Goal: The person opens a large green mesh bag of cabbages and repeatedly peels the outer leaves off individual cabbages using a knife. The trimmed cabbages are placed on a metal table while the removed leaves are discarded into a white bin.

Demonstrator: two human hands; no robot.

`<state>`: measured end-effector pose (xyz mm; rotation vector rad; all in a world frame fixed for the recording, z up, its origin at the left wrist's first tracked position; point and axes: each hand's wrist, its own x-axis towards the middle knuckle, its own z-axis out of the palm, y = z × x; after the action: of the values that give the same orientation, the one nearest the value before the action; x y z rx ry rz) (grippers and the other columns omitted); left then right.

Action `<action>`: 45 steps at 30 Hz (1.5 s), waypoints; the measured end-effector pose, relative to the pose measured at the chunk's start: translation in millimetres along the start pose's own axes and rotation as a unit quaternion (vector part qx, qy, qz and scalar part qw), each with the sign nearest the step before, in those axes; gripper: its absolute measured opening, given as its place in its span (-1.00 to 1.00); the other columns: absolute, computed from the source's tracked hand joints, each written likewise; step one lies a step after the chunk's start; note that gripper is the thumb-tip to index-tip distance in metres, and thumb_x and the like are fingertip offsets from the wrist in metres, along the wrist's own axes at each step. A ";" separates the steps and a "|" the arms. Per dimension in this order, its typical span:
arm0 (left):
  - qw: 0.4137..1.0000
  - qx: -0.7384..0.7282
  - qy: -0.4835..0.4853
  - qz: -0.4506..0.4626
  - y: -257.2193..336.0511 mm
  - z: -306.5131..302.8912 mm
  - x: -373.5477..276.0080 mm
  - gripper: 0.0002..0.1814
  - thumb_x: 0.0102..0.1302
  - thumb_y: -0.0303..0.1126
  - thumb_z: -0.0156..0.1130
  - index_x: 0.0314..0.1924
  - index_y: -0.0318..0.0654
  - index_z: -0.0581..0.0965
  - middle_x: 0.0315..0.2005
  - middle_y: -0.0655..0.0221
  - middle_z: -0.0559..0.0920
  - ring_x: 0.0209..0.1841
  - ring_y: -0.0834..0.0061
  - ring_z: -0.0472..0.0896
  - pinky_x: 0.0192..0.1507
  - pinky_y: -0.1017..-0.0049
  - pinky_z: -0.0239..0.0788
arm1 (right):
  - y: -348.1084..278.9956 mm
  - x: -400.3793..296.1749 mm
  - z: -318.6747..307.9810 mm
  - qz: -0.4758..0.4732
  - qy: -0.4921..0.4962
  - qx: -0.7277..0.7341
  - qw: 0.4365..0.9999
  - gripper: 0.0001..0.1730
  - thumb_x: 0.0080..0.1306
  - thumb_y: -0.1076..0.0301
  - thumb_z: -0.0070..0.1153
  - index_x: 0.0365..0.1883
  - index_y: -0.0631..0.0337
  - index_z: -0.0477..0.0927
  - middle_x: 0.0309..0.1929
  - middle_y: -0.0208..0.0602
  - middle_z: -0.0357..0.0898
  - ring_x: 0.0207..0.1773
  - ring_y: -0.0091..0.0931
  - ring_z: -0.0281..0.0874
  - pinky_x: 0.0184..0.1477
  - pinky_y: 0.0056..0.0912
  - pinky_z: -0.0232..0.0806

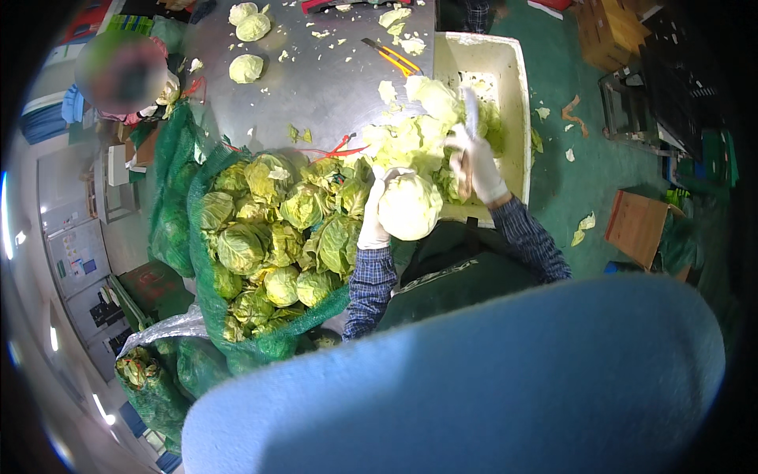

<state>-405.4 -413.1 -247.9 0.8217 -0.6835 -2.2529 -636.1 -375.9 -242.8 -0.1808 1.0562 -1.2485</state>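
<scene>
My left hand (374, 214), in a white glove, holds a pale trimmed cabbage head (411, 208) in front of my apron. My right hand (481, 166), also gloved, grips a knife (471, 112) by its brownish handle, its blurred blade pointing away from me. Under and beyond the hands, loose cabbage leaves (408, 139) lie heaped at the table's edge and over the side of a white foam box (518, 118). To the left, an open green mesh sack (201, 284) is full of untrimmed cabbages (243, 246).
Trimmed cabbages (246, 69) and leaf scraps dot the metal table (320, 71). A yellow utility knife (394, 57) lies there. Another person (127, 77) is at the far left. More filled sacks (177, 219) stand at left. A cardboard box (636, 227) sits on the green floor.
</scene>
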 end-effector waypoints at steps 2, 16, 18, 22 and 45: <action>0.997 0.065 0.020 0.026 -7.1 -11.9 13.9 -0.32 0.55 0.15 -0.10 0.35 -0.29 0.38 0.18 0.17 0.58 0.18 0.23 0.60 0.20 0.16 0.51 | 8.2 -11.4 -0.7 -0.041 -0.035 -0.154 0.987 -0.45 0.56 -0.02 -0.04 0.18 0.34 0.48 -0.44 -0.52 0.49 -0.63 -0.69 0.39 -0.66 -0.60 0.23; 0.982 -0.189 -0.003 -0.027 -19.7 2.8 -9.6 -0.22 0.40 -0.02 0.23 0.49 -0.15 0.19 0.40 0.11 0.34 0.42 0.09 0.36 0.41 -0.11 0.21 | 7.7 -20.3 13.1 -0.063 -0.050 -0.260 0.962 -0.65 0.37 0.36 0.24 0.10 0.25 0.63 -0.29 -0.44 0.61 -0.31 -0.67 0.52 -0.24 -0.60 0.38; 0.999 -0.006 0.018 0.043 -14.7 8.3 -11.6 -0.18 0.33 -0.16 0.36 0.48 -0.19 0.20 0.38 0.15 0.38 0.39 0.19 0.41 0.42 0.04 0.27 | -6.7 -24.6 15.0 -0.082 -0.050 -0.300 0.949 -0.69 0.39 0.32 0.21 0.06 0.23 0.66 -0.38 -0.46 0.62 -0.40 -0.69 0.52 -0.33 -0.60 0.36; 0.960 0.264 0.027 0.094 -2.0 10.1 -10.4 -0.15 0.10 -0.41 0.51 0.37 -0.26 0.30 0.24 0.27 0.49 0.25 0.45 0.51 0.27 0.41 0.41 | -4.1 -21.7 12.8 -0.297 -0.105 -0.449 0.836 -0.51 0.34 0.25 0.28 0.14 0.36 0.56 -0.03 -0.14 0.62 -0.04 -0.38 0.63 -0.01 -0.36 0.44; 0.946 0.205 0.153 0.200 1.3 24.7 33.1 -0.39 0.26 -0.39 0.34 0.28 -0.24 0.33 0.13 0.27 0.53 0.15 0.45 0.56 0.18 0.43 0.46 | 65.6 58.3 -107.5 -0.279 0.045 -0.709 0.646 -0.75 0.44 0.22 -0.03 -0.14 0.18 0.59 -0.34 -0.07 0.65 -0.37 -0.12 0.64 -0.31 -0.01 0.46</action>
<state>-442.2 -431.3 -242.8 1.0891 -1.0770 -1.5975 -673.5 -355.8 -374.9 -1.7839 1.9693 -0.6117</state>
